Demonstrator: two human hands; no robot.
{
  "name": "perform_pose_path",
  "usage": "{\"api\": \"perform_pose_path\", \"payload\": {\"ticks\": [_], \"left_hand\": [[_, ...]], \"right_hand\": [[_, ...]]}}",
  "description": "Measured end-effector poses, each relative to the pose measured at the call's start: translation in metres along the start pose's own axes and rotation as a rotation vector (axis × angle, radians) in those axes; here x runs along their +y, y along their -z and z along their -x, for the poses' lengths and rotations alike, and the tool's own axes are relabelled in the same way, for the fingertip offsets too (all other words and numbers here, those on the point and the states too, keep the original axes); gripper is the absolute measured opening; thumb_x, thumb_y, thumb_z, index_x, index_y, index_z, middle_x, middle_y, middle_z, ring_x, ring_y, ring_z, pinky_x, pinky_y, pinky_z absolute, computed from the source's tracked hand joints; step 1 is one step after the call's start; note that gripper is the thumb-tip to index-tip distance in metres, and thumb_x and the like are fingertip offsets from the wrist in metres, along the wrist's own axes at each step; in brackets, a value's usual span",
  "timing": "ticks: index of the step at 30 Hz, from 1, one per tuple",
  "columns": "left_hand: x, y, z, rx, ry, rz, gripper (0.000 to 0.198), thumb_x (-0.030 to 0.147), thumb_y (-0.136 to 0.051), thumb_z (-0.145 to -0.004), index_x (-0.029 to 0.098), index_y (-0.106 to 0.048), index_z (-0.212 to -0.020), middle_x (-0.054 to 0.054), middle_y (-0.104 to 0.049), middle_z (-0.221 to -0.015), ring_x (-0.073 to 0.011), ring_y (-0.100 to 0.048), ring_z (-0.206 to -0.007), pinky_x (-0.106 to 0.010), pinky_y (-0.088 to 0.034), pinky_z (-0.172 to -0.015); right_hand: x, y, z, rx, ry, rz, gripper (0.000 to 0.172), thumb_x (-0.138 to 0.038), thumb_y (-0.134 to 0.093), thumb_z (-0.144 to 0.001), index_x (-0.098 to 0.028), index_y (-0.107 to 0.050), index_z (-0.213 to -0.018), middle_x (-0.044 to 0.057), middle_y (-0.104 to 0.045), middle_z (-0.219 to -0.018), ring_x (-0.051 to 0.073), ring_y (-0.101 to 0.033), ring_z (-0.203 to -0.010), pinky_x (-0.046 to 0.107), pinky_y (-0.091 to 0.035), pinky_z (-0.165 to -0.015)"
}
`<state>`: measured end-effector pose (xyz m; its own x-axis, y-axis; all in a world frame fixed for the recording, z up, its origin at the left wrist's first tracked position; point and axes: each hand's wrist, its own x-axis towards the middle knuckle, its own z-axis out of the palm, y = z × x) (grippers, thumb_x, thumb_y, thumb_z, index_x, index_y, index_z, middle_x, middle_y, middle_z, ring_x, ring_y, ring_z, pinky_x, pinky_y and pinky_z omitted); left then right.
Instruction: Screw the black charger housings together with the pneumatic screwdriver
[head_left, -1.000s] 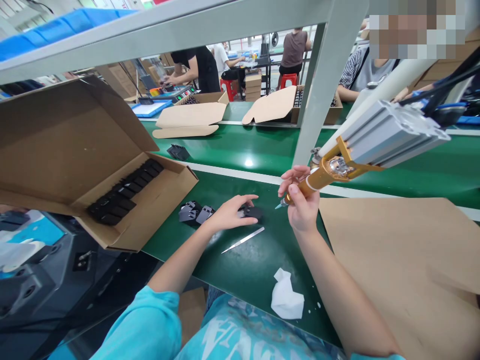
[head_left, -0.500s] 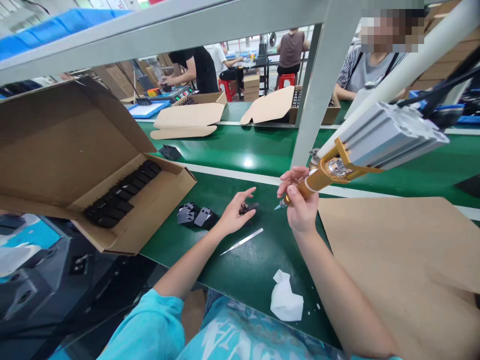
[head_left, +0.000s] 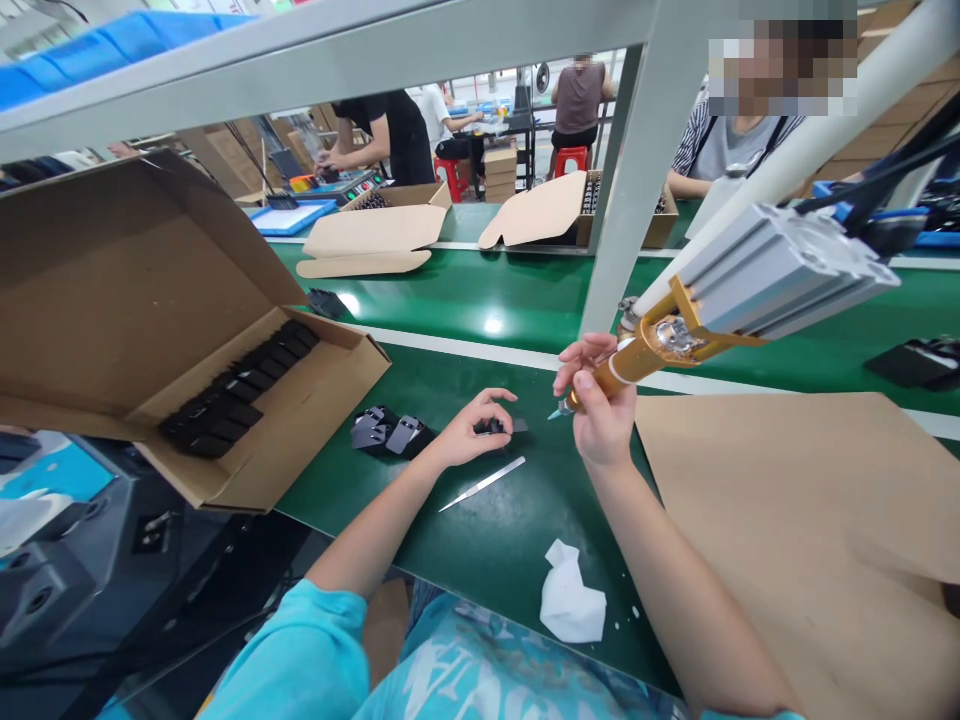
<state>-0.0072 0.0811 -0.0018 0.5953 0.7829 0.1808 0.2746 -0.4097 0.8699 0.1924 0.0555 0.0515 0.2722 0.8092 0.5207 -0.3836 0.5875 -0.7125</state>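
Note:
My left hand (head_left: 466, 432) pinches a small black part (head_left: 496, 427) that rests on the green mat (head_left: 495, 530). My right hand (head_left: 598, 405) is closed round the gold barrel of a dispensing tool (head_left: 637, 357), whose thin tip points left toward the part. The tool hangs from a grey aluminium body (head_left: 772, 265) above. Metal tweezers (head_left: 484, 482) lie on the mat just below my left hand. Three small grey and black parts (head_left: 388, 432) sit left of that hand.
An open cardboard box (head_left: 300, 420) with a row of black parts (head_left: 238, 386) stands at left. A crumpled white tissue (head_left: 570, 595) lies near the front edge. Brown cardboard sheet (head_left: 810, 520) covers the right. A conveyor belt (head_left: 525, 295), a grey frame post (head_left: 637, 170), boxes and other people are beyond.
My left hand went from lying flat over the black part to pinching it with fingertips. My right hand and the tool stayed in place. A black object came in on the belt at right.

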Motion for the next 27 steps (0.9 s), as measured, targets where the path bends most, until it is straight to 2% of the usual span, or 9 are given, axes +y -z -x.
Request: {"api": "perform_pose_path", "payload": {"ticks": [4, 9, 13, 15, 17, 20, 23, 25, 27], "left_hand": [[0.005, -0.001, 0.000, -0.033, 0.009, -0.107, 0.016, 0.016, -0.054, -0.084, 0.018, -0.068, -0.077, -0.008, -0.054, -0.127, -0.0181, -0.060, -0.092, -0.039, -0.049, -0.090], [0.009, 0.002, 0.002, -0.074, -0.009, -0.215, 0.018, 0.025, -0.060, -0.084, 0.020, -0.066, -0.101, -0.011, -0.049, -0.132, -0.0264, -0.055, -0.118, -0.042, -0.047, -0.100], [0.005, 0.013, 0.004, -0.172, -0.058, -0.242, 0.042, 0.042, -0.073, -0.079, 0.022, -0.061, -0.114, -0.013, -0.041, -0.148, -0.0329, -0.037, -0.139, -0.047, -0.036, -0.112], [0.003, 0.021, 0.006, -0.220, -0.044, -0.246, 0.055, 0.046, -0.078, -0.074, 0.024, -0.059, -0.121, -0.012, -0.040, -0.151, -0.0328, -0.036, -0.141, -0.048, -0.032, -0.115], [0.001, 0.029, 0.011, -0.270, 0.015, -0.230, 0.072, 0.048, -0.079, -0.072, 0.027, -0.050, -0.135, -0.012, -0.045, -0.149, -0.0313, -0.040, -0.139, -0.048, -0.031, -0.116], [0.002, 0.035, 0.024, -0.314, 0.166, -0.192, 0.104, 0.047, -0.081, -0.070, 0.029, -0.022, -0.154, -0.012, -0.045, -0.149, -0.0309, -0.044, -0.138, -0.046, -0.034, -0.115], [0.003, 0.028, 0.038, -0.202, 0.325, -0.193, 0.105, 0.043, -0.075, -0.076, 0.030, -0.009, -0.157, -0.012, -0.055, -0.141, -0.0299, -0.050, -0.133, -0.046, -0.037, -0.112], [0.000, 0.019, 0.046, -0.051, 0.400, -0.176, 0.096, 0.041, -0.073, -0.078, 0.029, -0.016, -0.155, -0.010, -0.063, -0.131, -0.0280, -0.058, -0.125, -0.044, -0.040, -0.108], [-0.005, 0.012, 0.051, 0.076, 0.444, -0.148, 0.085, 0.040, -0.075, -0.075, 0.026, -0.033, -0.148, -0.010, -0.065, -0.126, -0.0272, -0.062, -0.118, -0.042, -0.044, -0.105]], "right_hand": [[0.000, 0.000, 0.000, 0.005, -0.006, 0.003, 0.030, -0.033, -0.066, -0.084, -0.029, -0.059, -0.113, 0.000, -0.061, -0.094, 0.009, -0.056, -0.065, 0.025, -0.048, -0.059], [0.000, 0.000, 0.000, 0.008, -0.008, -0.004, 0.031, -0.033, -0.067, -0.083, -0.029, -0.059, -0.113, -0.001, -0.061, -0.094, 0.009, -0.056, -0.065, 0.025, -0.049, -0.058], [0.000, -0.001, -0.001, 0.005, -0.001, -0.014, 0.031, -0.032, -0.067, -0.083, -0.029, -0.059, -0.113, 0.000, -0.061, -0.093, 0.009, -0.056, -0.065, 0.025, -0.048, -0.058], [0.000, -0.001, 0.000, 0.007, -0.004, -0.006, 0.031, -0.033, -0.067, -0.083, -0.029, -0.059, -0.113, 0.000, -0.061, -0.093, 0.009, -0.056, -0.064, 0.025, -0.048, -0.058], [0.000, -0.001, 0.000, 0.016, -0.011, 0.015, 0.031, -0.035, -0.067, -0.083, -0.030, -0.058, -0.112, 0.000, -0.061, -0.093, 0.010, -0.055, -0.064, 0.026, -0.048, -0.058], [-0.001, -0.001, 0.000, 0.020, -0.007, 0.008, 0.032, -0.035, -0.067, -0.083, -0.030, -0.059, -0.112, 0.000, -0.061, -0.093, 0.010, -0.055, -0.065, 0.026, -0.048, -0.058], [-0.001, -0.002, 0.000, 0.019, -0.009, -0.031, 0.030, -0.033, -0.067, -0.083, -0.029, -0.059, -0.112, 0.000, -0.061, -0.093, 0.010, -0.056, -0.064, 0.026, -0.047, -0.057], [-0.002, -0.004, 0.001, 0.017, -0.021, -0.050, 0.030, -0.035, -0.066, -0.082, -0.029, -0.059, -0.111, 0.000, -0.061, -0.092, 0.009, -0.056, -0.063, 0.026, -0.047, -0.056], [-0.004, -0.007, 0.002, 0.012, -0.035, -0.069, 0.032, -0.038, -0.066, -0.081, -0.029, -0.058, -0.110, -0.001, -0.061, -0.090, 0.010, -0.055, -0.062, 0.026, -0.046, -0.054]]}}
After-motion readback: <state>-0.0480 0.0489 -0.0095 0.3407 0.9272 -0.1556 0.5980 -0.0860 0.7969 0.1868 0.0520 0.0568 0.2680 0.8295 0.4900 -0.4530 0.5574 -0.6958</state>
